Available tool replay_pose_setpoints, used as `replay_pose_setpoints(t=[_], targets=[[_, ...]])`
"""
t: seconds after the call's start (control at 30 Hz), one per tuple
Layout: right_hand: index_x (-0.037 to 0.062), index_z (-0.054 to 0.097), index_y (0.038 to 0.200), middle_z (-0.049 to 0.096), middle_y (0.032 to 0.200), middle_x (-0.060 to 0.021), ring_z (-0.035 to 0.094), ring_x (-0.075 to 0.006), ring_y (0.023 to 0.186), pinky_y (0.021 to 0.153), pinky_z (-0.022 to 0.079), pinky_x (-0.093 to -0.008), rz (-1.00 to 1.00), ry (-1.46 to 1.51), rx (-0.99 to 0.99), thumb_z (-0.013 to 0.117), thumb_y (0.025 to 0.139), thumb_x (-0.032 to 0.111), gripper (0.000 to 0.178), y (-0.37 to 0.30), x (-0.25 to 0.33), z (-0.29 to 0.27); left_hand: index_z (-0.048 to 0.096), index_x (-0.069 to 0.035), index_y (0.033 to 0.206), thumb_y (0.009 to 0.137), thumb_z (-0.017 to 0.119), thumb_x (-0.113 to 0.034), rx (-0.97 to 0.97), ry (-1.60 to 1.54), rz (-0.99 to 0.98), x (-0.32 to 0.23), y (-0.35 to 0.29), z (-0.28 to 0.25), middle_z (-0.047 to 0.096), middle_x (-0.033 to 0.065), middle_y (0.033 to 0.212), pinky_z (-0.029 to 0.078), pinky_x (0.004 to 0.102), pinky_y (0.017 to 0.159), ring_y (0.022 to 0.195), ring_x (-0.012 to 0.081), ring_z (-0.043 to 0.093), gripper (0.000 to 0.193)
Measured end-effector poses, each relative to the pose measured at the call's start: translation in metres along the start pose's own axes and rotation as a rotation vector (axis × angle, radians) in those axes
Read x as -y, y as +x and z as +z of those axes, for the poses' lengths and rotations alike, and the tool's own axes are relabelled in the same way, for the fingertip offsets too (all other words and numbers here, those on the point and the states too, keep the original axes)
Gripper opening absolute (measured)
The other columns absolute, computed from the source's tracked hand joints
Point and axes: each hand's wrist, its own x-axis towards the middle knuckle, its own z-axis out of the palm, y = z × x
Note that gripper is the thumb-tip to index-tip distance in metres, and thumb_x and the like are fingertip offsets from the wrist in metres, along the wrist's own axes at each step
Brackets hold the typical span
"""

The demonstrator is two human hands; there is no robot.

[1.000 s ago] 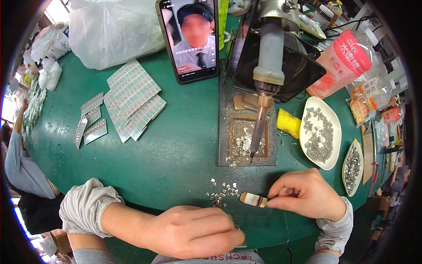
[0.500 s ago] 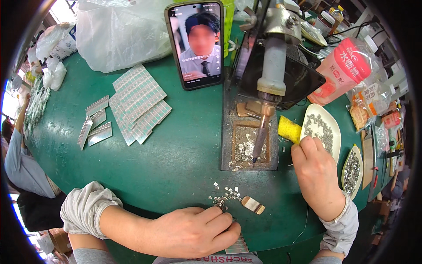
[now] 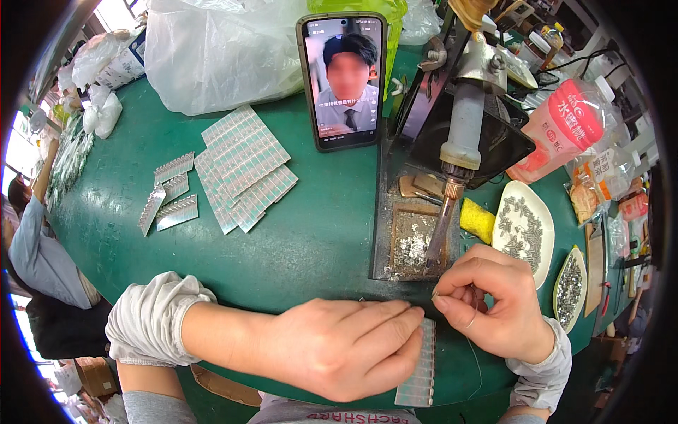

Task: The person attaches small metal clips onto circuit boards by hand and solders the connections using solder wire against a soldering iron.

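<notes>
My left hand (image 3: 353, 346) is closed above the near table edge, fingers pressed together and thumb tucked under; whatever the fingertips hold is hidden. Beneath it a strip of small circuit boards (image 3: 418, 374) sticks out toward me. My right hand (image 3: 498, 300) pinches a thin solder wire (image 3: 479, 367), which loops between the fingers and trails down the table. Just beyond both hands, a clamped soldering iron (image 3: 462, 120) points its tip down over a dark tray with silvery solder scraps (image 3: 411, 244). The loose metal pieces are mostly covered by my left hand.
A yellow sponge (image 3: 478, 220) sits beside a white dish of small metal parts (image 3: 542, 249), with another parts dish (image 3: 569, 290) to its right. Board panels (image 3: 244, 169), a lit phone (image 3: 346, 85), a plastic bag (image 3: 219, 56) and a pink-labelled bottle (image 3: 565, 131) stand farther off.
My right hand has left the white dish and come nearer, to the left. The left hand has moved right, off the loose metal pieces onto the board strip. The view has shifted slightly.
</notes>
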Motion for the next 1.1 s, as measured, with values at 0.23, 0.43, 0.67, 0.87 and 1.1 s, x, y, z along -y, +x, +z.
replay_pose_setpoints(t=[0.23, 0.43, 0.67, 0.87, 1.1], targets=[[0.0024, 0.067, 0.085, 0.056, 0.076, 0.0003, 0.048, -0.0024, 0.058, 0.047, 0.035, -0.0173, 0.225, 0.38, 0.125, 0.072, 0.079, 0.004, 0.008, -0.001, -0.018, 0.002, 0.063, 0.003, 0.077, 0.069, 0.067, -0.002, -0.049, -0.027, -0.007, 0.01, -0.006, 0.006, 0.067, 0.0203, 0.085, 0.058, 0.0269, 0.06, 0.074, 0.0244, 0.069, 0.01], [0.0025, 0.067, 0.084, 0.057, 0.075, 0.0005, 0.048, -0.0017, 0.058, 0.047, 0.035, -0.0177, 0.22, 0.415, 0.177, 0.072, 0.078, 0.004, 0.008, -0.001, -0.021, 0.002, 0.063, 0.003, 0.077, 0.069, 0.066, -0.001, -0.064, -0.016, -0.014, 0.011, -0.004, 0.006, 0.067, 0.0203, 0.083, 0.059, 0.0289, 0.062, 0.073, 0.0256, 0.069, 0.009], [0.0026, 0.067, 0.082, 0.057, 0.074, -0.0001, 0.048, -0.0033, 0.055, 0.047, 0.036, -0.0192, 0.165, 0.286, 0.182, 0.073, 0.077, 0.003, 0.008, 0.0, -0.019, 0.003, 0.063, 0.005, 0.075, 0.067, 0.066, -0.001, -0.07, -0.054, -0.015, 0.012, -0.005, 0.007, 0.067, 0.0225, 0.086, 0.059, 0.0314, 0.065, 0.076, 0.0276, 0.069, 0.01], [0.0029, 0.064, 0.09, 0.061, 0.079, -0.0017, 0.057, -0.0066, 0.066, 0.054, 0.045, -0.0209, 0.216, 0.277, 0.259, 0.072, 0.077, 0.001, 0.015, 0.003, -0.015, -0.006, 0.063, 0.005, 0.074, 0.067, 0.062, 0.001, -0.035, -0.096, 0.008, 0.009, -0.007, 0.005, 0.067, 0.0233, 0.088, 0.059, 0.0317, 0.066, 0.078, 0.0285, 0.069, 0.008], [0.0001, 0.05, 0.092, 0.064, 0.075, -0.0073, 0.064, -0.0111, 0.069, 0.052, 0.046, -0.0206, 0.519, 0.579, 0.222, 0.064, 0.087, 0.002, 0.015, 0.006, -0.007, -0.027, 0.065, 0.003, 0.078, 0.076, 0.068, -0.003, 0.301, -0.596, -0.478, 0.006, 0.002, -0.013, 0.067, 0.0188, 0.081, 0.055, 0.0256, 0.059, 0.068, 0.0219, 0.066, 0.007]])
